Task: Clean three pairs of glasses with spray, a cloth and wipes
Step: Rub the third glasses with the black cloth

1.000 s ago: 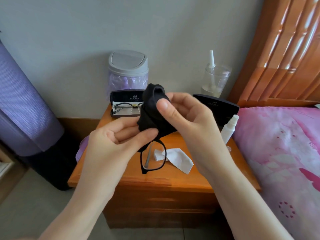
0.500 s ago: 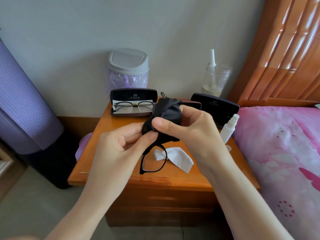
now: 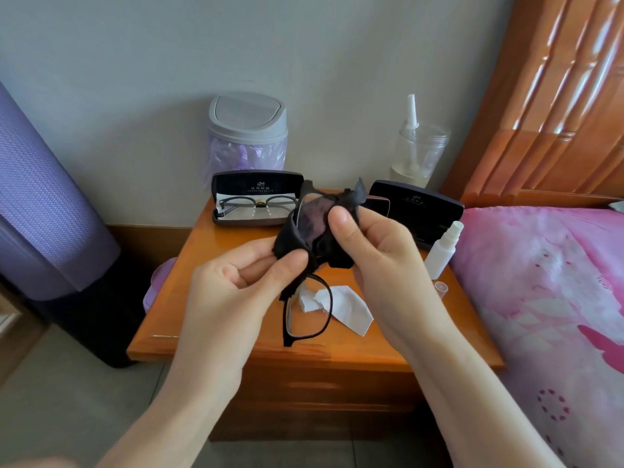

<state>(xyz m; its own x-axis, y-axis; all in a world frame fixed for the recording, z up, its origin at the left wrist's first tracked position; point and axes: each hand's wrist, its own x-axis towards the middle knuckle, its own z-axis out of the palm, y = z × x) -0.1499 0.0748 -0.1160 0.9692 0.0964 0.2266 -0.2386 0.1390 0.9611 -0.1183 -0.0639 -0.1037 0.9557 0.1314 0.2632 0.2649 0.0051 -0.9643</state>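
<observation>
I hold black-framed glasses [image 3: 305, 312] upright above the wooden nightstand [image 3: 216, 295]. A black cloth [image 3: 312, 228] wraps their upper lens. My left hand [image 3: 236, 285] pinches the frame and the cloth's lower edge between thumb and forefinger. My right hand [image 3: 368, 251] pinches the cloth-covered lens from the right. The lower lens hangs bare. A white wipe [image 3: 351, 312] lies on the nightstand under the glasses. A second pair of glasses [image 3: 258, 206] sits in an open black case [image 3: 256, 187] at the back. A small white spray bottle [image 3: 442, 249] stands at the right.
A grey-lidded mini bin [image 3: 248, 126] and a clear jar [image 3: 418, 153] stand at the back by the wall. Another black case [image 3: 418, 207] is behind my right hand. A pink bed [image 3: 547, 298] lies right, a purple rolled mat [image 3: 37, 197] left. A clear cap [image 3: 440, 287] lies near the bottle.
The cloth has opened out and shifted over the upper lens while my right thumb slid across it. Both hands stay in nearly the same place.
</observation>
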